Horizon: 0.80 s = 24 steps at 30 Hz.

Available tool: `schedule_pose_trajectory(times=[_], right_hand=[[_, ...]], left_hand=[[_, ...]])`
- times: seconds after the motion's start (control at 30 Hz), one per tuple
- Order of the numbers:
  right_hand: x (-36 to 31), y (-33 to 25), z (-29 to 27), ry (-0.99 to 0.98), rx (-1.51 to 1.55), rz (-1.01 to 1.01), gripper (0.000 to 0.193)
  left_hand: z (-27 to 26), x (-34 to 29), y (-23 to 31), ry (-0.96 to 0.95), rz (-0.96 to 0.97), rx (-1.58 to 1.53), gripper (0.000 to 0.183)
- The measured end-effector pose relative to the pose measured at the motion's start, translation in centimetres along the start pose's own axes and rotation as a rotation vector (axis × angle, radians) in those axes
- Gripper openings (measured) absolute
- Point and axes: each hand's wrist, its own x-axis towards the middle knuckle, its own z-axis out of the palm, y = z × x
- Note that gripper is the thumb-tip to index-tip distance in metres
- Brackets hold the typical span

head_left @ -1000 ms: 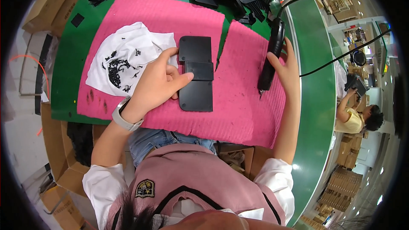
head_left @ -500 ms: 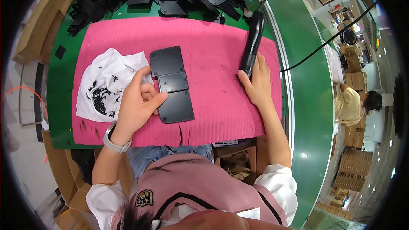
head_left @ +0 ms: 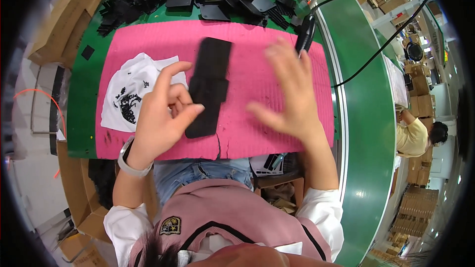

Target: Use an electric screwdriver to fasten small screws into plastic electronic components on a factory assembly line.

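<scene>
A long black plastic panel, blurred by motion, is tilted over the pink ribbed mat. My left hand has its thumb and fingers closed at the panel's left edge, gripping it. To the right of the panel, my right hand is spread and smeared by motion, with nothing in it. Just beyond its fingers stands a black electric screwdriver with a cord. Beside my left hand, a white cloth bears a scatter of small black screws.
The pink mat covers part of a green table. Heaps of black plastic parts lie along its far side. A black cable curves at the right. Cardboard boxes stand at the left, and a person in yellow is far right.
My right hand has let go of the screwdriver and moved left with spread fingers. The panel has tilted in my left hand, its far end swinging right.
</scene>
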Motion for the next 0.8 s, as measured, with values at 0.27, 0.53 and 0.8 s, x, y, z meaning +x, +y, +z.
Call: schedule_pose_trajectory(times=[0.27,0.53,0.8], right_hand=[[3.9,-7.4,-1.0,-0.262,0.073,-0.211,0.054],[1.7,-7.3,1.1,-0.242,0.267,0.031,0.048],[1.4,-10.7,2.8,-0.273,0.745,0.131,0.04]], left_hand=[[-1.2,-2.9,4.3,-0.128,0.274,0.347,0.052],[-1.9,-5.8,-0.6,0.668,0.517,0.022,0.071],[1.1,-6.7,-1.6,0.232,0.042,-0.572,0.041]])
